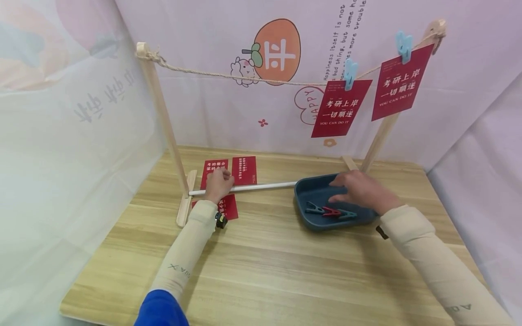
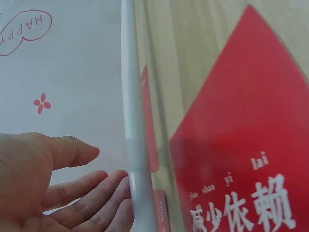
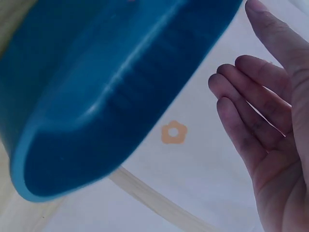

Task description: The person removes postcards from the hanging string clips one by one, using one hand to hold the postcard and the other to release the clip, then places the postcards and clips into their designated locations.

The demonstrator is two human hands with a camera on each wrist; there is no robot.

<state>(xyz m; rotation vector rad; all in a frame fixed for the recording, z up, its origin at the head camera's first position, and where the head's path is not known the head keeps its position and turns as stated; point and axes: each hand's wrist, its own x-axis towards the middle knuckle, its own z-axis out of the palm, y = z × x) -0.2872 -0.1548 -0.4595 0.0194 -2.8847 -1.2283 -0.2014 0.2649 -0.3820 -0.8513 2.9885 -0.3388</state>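
My left hand [image 1: 219, 184] hovers by the white rod [image 1: 271, 185], over several red printed cards. One card [image 1: 244, 166] lies behind the rod beside another [image 1: 212, 164] partly covered by the hand, and a third [image 1: 230, 209] lies in front. In the left wrist view, thumb and fingers [image 2: 84, 203] are apart with nothing between them. Above the dark blue tray [image 1: 322, 225] is my right hand [image 1: 363, 190], its fingers loosely extended and holding nothing. Inside the tray are a red clothespin [image 1: 331, 212] and two teal clothespins [image 1: 347, 214].
A twine line [image 1: 244, 78] runs between a left wooden post [image 1: 163, 117] and a right one [image 1: 379, 140]. Two red cards [image 1: 340, 113] hang on its right part from light blue clothespins [image 1: 350, 74]. A printed cloth [image 1: 204, 108] stands behind the wooden table [image 1: 261, 271].
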